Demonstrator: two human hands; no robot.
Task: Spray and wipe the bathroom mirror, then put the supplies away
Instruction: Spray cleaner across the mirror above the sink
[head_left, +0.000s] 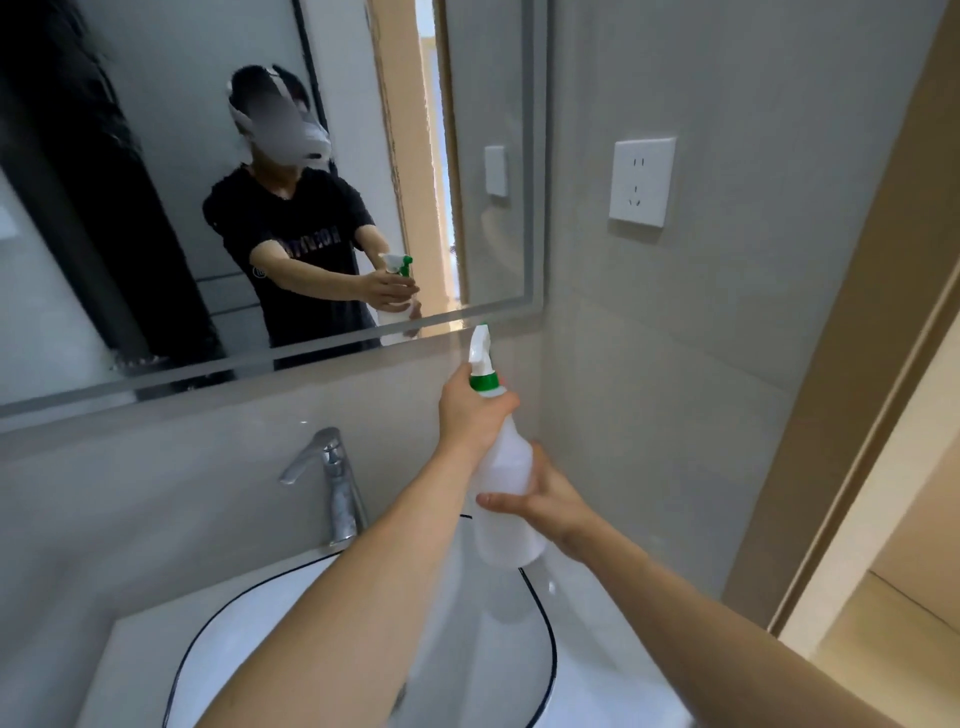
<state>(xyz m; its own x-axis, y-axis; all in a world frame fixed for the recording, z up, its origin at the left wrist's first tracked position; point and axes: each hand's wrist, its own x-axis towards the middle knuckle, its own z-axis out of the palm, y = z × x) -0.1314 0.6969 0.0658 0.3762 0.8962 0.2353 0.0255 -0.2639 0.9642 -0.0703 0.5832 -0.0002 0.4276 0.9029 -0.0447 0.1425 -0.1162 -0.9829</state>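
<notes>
A white spray bottle (506, 467) with a green collar and white trigger head is held up over the sink, its nozzle pointing at the lower right corner of the mirror (156, 208). My left hand (470, 410) grips the bottle's neck just below the collar. My right hand (550, 499) holds the lower body of the bottle, thumb across the front and fingers behind. The mirror reflects a person holding the bottle. No cloth is in view.
A chrome faucet (332, 483) stands behind the white sink (291, 644) with a black-rimmed basin. A white wall socket (641, 182) sits on the grey tiled wall at the right. A beige door frame (841, 415) runs down the right side.
</notes>
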